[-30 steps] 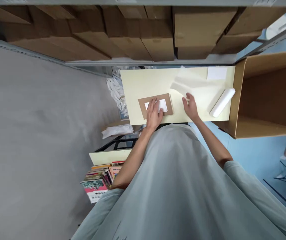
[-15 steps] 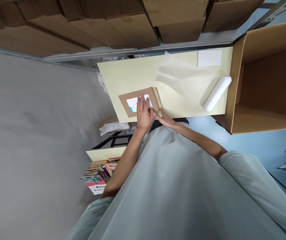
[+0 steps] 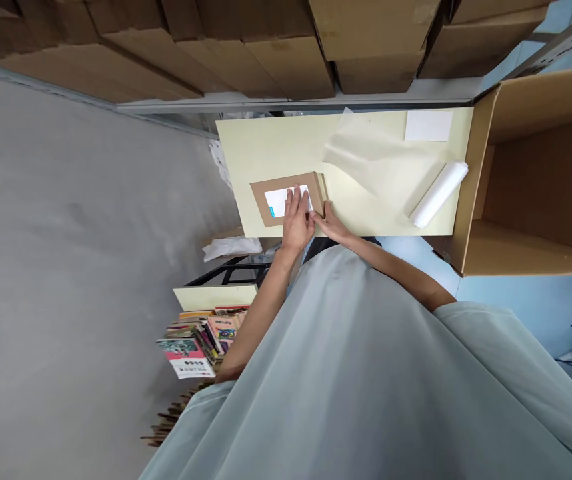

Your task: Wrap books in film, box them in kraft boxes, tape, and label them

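A flat brown cardboard box lies on the pale yellow tabletop, its long sides slightly slanted. On its top is a white label with a small blue patch at one corner. My left hand rests flat across the label's right part, fingers stretched out and covering some of it. At the box's near right corner is my right hand. Its fingers bend along the right end and its thumb reaches the near edge beside my left hand, gripping that corner. The undersides of the right fingers are hidden.
Thin translucent sheeting spreads from a white roll on the table's right half. A white paper lies behind it. A large open carton stands at the right. Boxes fill the shelf above; books sit lower left.
The whole view has shifted a little, so the table appears further right. Both hands stay at the box; my right fingers now sit higher along its right end.
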`<state>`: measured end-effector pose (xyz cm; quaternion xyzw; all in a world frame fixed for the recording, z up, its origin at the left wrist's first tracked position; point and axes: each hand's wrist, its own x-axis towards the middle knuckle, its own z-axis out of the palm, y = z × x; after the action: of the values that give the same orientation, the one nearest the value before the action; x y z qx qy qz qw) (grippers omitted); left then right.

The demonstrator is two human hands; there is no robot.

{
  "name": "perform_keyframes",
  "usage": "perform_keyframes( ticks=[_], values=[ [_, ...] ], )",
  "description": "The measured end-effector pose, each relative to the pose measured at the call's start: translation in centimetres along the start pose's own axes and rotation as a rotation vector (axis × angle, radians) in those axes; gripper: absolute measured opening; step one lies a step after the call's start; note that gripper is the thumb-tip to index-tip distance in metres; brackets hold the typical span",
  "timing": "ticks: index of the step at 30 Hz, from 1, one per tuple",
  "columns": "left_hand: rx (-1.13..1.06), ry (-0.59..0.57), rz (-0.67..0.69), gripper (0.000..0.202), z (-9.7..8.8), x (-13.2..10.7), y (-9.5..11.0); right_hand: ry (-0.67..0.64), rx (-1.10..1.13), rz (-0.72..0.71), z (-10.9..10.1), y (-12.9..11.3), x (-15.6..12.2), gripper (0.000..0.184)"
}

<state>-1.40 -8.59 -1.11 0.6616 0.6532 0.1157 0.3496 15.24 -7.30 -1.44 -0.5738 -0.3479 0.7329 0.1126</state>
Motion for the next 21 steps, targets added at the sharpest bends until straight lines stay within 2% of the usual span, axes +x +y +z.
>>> perform_keyframes(
  ticks=[2,9,12,13,15,18,19,21],
  values=[
    [-0.010,-0.002,0.007,0.071,0.0,0.0,-0.1,0.009,0.008,0.020,0.1,0.1,-0.7,0.114],
    [-0.035,0.029,0.005,0.071,1.0,0.6,0.9,0.025,0.015,-0.031,0.2,-0.6,-1.8,0.090],
    [-0.077,0.022,0.025,0.069,0.4,0.8,0.6,0.059,-0.011,0.001,0.0,-1.3,-2.3,0.084],
    [-0.094,0.044,0.022,0.067,-0.2,0.6,0.1,0.081,-0.025,0.024,-0.1,-1.4,-2.5,0.084],
    [-0.131,0.161,-0.042,0.068,-1.8,0.1,-1.7,0.125,-0.049,0.073,-0.5,-1.5,-3.1,0.090],
    [-0.216,0.390,-0.332,0.079,-4.4,-1.5,-5.8,0.144,-0.065,0.107,-0.9,-1.0,-4.0,0.100],
    [-0.251,0.407,-0.431,0.081,-5.2,-2.0,-7.1,0.146,-0.073,0.106,-0.8,-0.9,-4.2,0.102],
    [-0.285,0.308,-0.467,0.080,-6.3,-3.1,-9.0,0.174,-0.116,0.076,-0.2,-0.6,-4.3,0.102]
  ],
)
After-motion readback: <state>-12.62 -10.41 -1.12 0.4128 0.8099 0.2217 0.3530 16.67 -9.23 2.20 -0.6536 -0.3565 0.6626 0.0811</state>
